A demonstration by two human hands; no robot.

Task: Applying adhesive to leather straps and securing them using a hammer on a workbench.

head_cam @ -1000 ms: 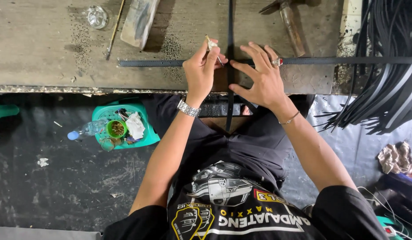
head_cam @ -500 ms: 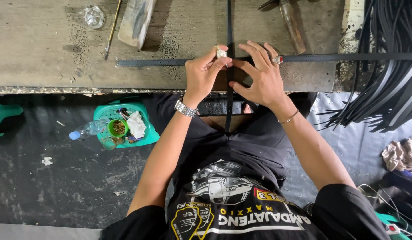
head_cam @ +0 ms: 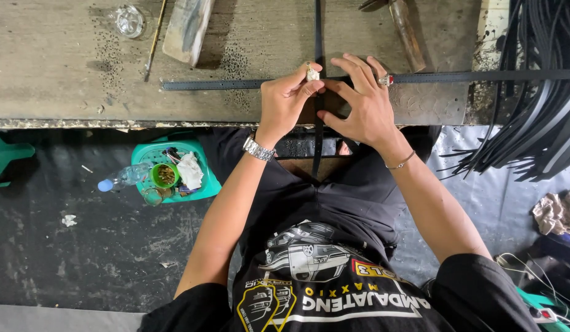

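The crossing of the two black straps, one lengthwise [head_cam: 223, 84] and one running toward the body [head_cam: 318, 37], lies under the left hand [head_cam: 288, 98] and right hand [head_cam: 362, 101] and cannot be inspected. The small pale object [head_cam: 312, 74] pinched in the left fingers is too small to identify. The hammer [head_cam: 400, 21] is cut off by the top edge. The bundle of black strips [head_cam: 543, 92] runs out at the right edge. The contents of the green tray [head_cam: 199, 187] are too small to tell apart. The person's head is out of view.
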